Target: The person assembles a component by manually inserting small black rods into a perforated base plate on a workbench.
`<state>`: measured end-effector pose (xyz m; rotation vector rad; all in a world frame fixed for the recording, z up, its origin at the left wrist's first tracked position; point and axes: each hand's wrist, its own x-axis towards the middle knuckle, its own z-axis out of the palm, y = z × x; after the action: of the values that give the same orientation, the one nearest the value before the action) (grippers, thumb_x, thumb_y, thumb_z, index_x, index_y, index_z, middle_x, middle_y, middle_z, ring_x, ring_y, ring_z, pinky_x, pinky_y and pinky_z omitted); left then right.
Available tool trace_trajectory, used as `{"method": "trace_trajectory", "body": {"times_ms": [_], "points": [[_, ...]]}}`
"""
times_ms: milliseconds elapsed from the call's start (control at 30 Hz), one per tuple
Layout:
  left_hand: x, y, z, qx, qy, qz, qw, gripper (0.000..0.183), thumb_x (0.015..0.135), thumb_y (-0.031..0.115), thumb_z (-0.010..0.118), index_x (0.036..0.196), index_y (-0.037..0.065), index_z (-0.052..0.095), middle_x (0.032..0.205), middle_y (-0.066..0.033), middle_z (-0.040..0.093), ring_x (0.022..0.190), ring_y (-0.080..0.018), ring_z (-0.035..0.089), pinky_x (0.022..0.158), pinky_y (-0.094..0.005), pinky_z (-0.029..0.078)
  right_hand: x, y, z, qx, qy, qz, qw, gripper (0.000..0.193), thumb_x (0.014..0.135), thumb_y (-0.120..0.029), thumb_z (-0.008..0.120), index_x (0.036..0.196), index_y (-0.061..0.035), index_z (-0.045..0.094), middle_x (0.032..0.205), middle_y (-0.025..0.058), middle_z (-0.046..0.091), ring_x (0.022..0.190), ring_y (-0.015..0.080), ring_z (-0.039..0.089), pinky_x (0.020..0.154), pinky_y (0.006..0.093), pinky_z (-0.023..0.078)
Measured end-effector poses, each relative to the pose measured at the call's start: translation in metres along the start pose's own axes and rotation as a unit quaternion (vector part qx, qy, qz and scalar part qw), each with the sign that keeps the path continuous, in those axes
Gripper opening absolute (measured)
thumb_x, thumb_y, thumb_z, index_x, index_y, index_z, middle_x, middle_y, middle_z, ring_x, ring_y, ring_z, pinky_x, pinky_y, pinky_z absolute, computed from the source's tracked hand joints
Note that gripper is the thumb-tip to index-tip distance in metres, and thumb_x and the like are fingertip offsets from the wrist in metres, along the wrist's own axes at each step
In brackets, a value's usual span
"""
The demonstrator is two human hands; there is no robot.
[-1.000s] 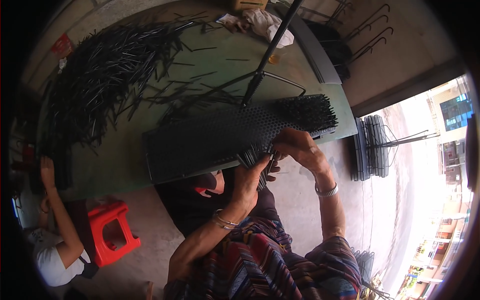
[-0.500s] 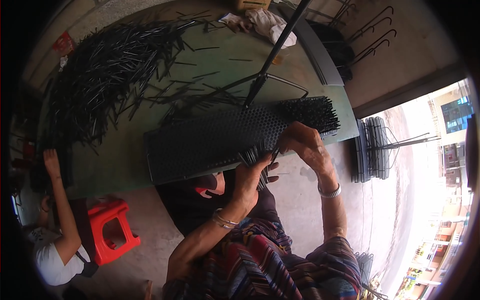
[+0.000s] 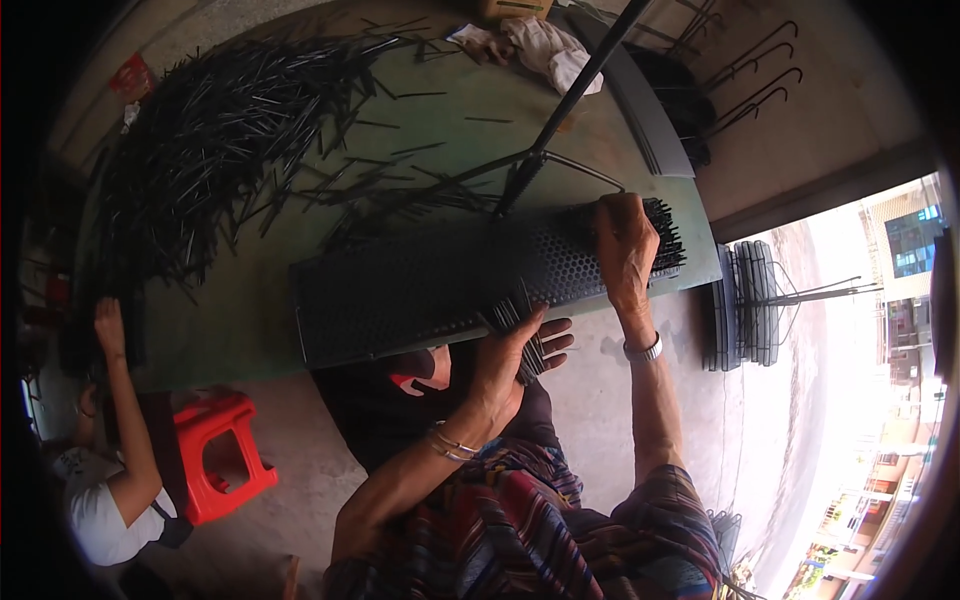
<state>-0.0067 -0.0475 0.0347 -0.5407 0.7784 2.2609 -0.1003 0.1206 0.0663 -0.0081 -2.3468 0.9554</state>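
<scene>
My left hand point(image 3: 492, 372) is closed around a bundle of thin black sticks point(image 3: 514, 312), just off the near edge of a long black board point(image 3: 420, 275) full of round holes. Several of its fingers stick out past the bundle. Over the right part of that board, my right hand point(image 3: 626, 250) points down with its fingers pinched together; whatever lies between the fingertips is hidden. Beside it, many black sticks point(image 3: 665, 238) stand upright, packed closely in the holes at the board's right end.
A large heap of loose black sticks point(image 3: 220, 130) covers the green table's point(image 3: 240, 340) far left. A dark metal pole point(image 3: 575, 95) rises behind the board. Cloths point(image 3: 545, 50) lie at the back. A co-worker's arm point(image 3: 125, 380) reaches in beside a red stool point(image 3: 222, 455).
My right hand has moved from beside the bundle, away from me and slightly right, to the board near the standing sticks. My left hand still holds the bundle in nearly the same place.
</scene>
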Motion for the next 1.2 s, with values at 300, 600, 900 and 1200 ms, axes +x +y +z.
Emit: {"method": "trace_trajectory", "body": {"times_ms": [300, 600, 900, 1200], "points": [[0.002, -0.003, -0.003, -0.06, 0.014, 0.019, 0.998, 0.023, 0.088, 0.022, 0.065, 0.105, 0.006, 0.061, 0.091, -0.0114, 0.067, 0.083, -0.0225, 0.067, 0.07, -0.0355, 0.056, 0.0, -0.003, 0.001, -0.007, -0.015, 0.008, 1.0, 0.01, 0.086, -0.008, 0.06, 0.093, -0.0009, 0.057, 0.077, 0.0118, 0.064, 0.065, 0.0207, 0.061, 0.063, 0.0301, 0.048], [-0.005, 0.001, -0.002, -0.015, -0.007, 0.001, 1.0, 0.031, 0.093, 0.028, 0.058, 0.115, 0.007, 0.057, 0.101, -0.0126, 0.065, 0.095, -0.0253, 0.065, 0.079, -0.0402, 0.054, 0.002, 0.003, 0.002, -0.026, -0.051, -0.018, 0.998, 0.009, 0.088, -0.009, 0.058, 0.093, -0.0015, 0.057, 0.076, 0.0115, 0.064, 0.066, 0.0193, 0.063, 0.063, 0.0301, 0.049], [-0.002, -0.006, -0.003, 0.021, -0.006, 0.023, 0.999, 0.027, 0.092, 0.028, 0.059, 0.111, 0.008, 0.059, 0.083, -0.0099, 0.067, 0.063, -0.0137, 0.058, 0.053, -0.0261, 0.046, 0.004, 0.014, 0.014, -0.06, -0.082, -0.057, 0.993, 0.009, 0.084, -0.009, 0.06, 0.091, -0.005, 0.056, 0.078, 0.0168, 0.06, 0.067, 0.0363, 0.059, 0.059, 0.0407, 0.047], [-0.001, -0.004, -0.002, -0.011, 0.002, 0.051, 0.999, 0.018, 0.091, 0.024, 0.061, 0.095, 0.007, 0.057, 0.078, -0.0096, 0.066, 0.057, -0.0134, 0.056, 0.047, -0.0243, 0.04, -0.003, 0.005, 0.015, -0.167, -0.057, -0.085, 0.981, 0.013, 0.084, -0.016, 0.062, 0.094, -0.0099, 0.067, 0.094, 0.0086, 0.06, 0.081, 0.0301, 0.06, 0.071, 0.038, 0.047]]}}
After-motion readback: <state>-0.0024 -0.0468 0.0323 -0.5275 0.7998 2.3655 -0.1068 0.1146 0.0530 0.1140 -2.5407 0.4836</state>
